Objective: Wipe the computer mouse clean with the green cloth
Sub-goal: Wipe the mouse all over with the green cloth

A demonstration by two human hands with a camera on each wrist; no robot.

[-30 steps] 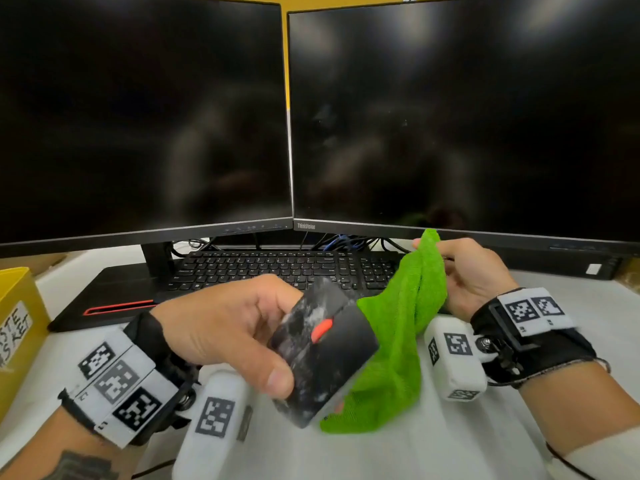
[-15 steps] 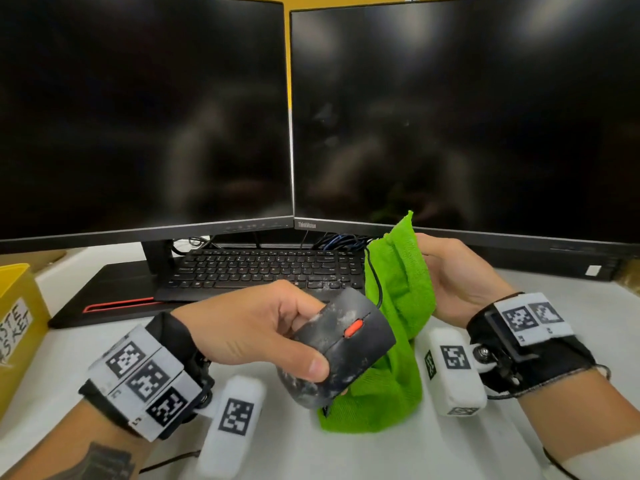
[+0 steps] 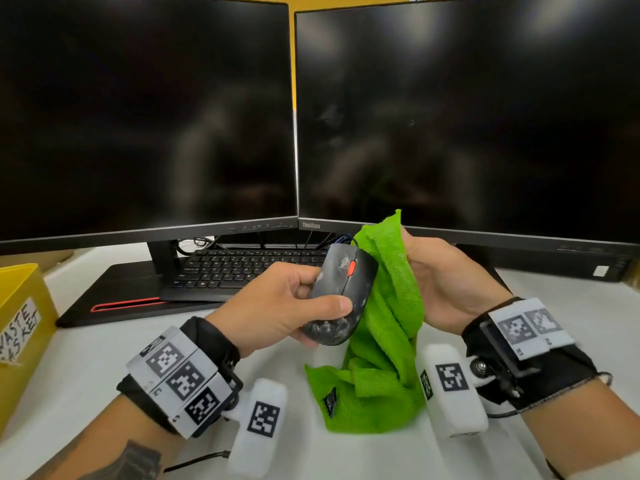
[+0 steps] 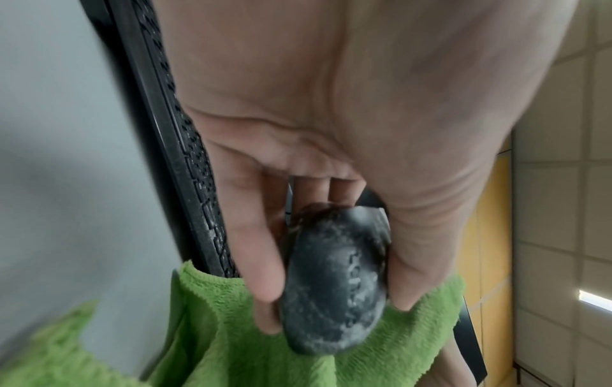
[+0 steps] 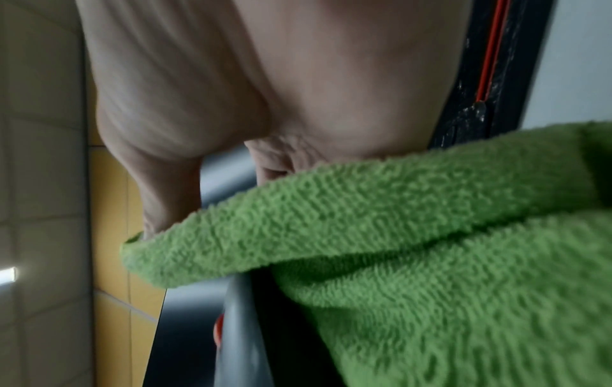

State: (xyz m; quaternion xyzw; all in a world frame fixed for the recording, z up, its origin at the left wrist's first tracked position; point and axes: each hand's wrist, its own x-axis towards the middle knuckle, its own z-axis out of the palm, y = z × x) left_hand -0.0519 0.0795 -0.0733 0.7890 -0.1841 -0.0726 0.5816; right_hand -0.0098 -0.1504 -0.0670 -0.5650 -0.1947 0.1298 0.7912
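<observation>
A black computer mouse (image 3: 341, 296) with a red scroll wheel and whitish smears is held up above the desk. My left hand (image 3: 298, 303) grips it by its sides, thumb on the near side; the left wrist view shows the dusty mouse (image 4: 334, 282) between thumb and fingers. The green cloth (image 3: 384, 327) hangs just right of the mouse and touches its right side, its lower end lying on the desk. My right hand (image 3: 440, 282) grips the cloth's upper part; in the right wrist view the cloth (image 5: 397, 235) drapes over the fingers.
Two dark monitors (image 3: 467, 116) stand close behind the hands. A black keyboard (image 3: 242, 268) lies under them on the white desk (image 3: 571, 306). A yellow waste basket (image 3: 20, 323) stands at the left edge. The mouse cable runs back toward the keyboard.
My left hand has lifted the mouse and carried it back and to the right, turning it more upright. The right hand has brought the cloth left against the mouse's side.
</observation>
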